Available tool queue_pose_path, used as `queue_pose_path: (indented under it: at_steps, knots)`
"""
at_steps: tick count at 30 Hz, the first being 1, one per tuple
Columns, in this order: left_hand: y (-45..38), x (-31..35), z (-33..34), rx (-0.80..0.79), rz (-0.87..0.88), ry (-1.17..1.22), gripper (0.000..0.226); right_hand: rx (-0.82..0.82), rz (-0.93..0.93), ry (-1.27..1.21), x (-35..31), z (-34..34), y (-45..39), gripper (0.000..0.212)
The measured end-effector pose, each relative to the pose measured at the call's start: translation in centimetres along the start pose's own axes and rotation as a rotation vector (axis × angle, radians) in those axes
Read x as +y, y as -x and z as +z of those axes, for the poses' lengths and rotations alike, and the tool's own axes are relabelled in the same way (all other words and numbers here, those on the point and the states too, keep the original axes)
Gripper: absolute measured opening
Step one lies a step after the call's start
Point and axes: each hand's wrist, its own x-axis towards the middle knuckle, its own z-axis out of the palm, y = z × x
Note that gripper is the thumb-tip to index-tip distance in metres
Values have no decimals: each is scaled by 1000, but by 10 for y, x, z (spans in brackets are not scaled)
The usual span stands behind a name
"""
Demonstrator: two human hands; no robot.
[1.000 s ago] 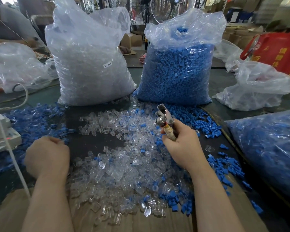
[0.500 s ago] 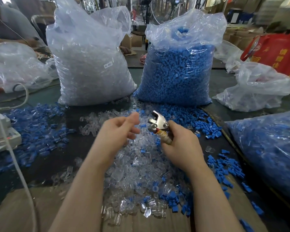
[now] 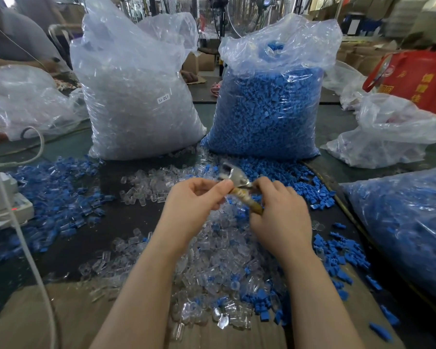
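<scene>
Clear-parts bag [image 3: 136, 96], blue-parts bag [image 3: 267, 104] behind; loose parts [image 3: 212, 260] beneath. Right hand [image 3: 280, 215] grips metal tool [image 3: 237, 181]; left hand [image 3: 194, 205] pinches its head.

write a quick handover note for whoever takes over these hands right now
Right hand grips the small metal hand tool with a tan handle by the handle. Left hand pinches the tool at its head; any piece there is blurred. Loose clear plastic caps and blue plastic plugs lie heaped on the table beneath both hands. Done: cannot tell. Left: the whole heap.
</scene>
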Motion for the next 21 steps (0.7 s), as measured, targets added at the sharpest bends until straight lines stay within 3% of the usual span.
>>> queue_pose_path:
  at_steps: [5,8,14,21]
  knots:
    - [-1,-12,-7,-176,-119,-498,78,-53,514,131,23,-6,1,43]
    - [1,-14,-7,-278,-186,-620,112,-192,672,121,33,-7,5,51]
    - [-1,-18,-2,-301,-160,-711,109,-295,507,128,22,0,4,19]
    - [-3,-21,-3,-256,-122,-649,101,-294,426,-76,14,9,0,13]
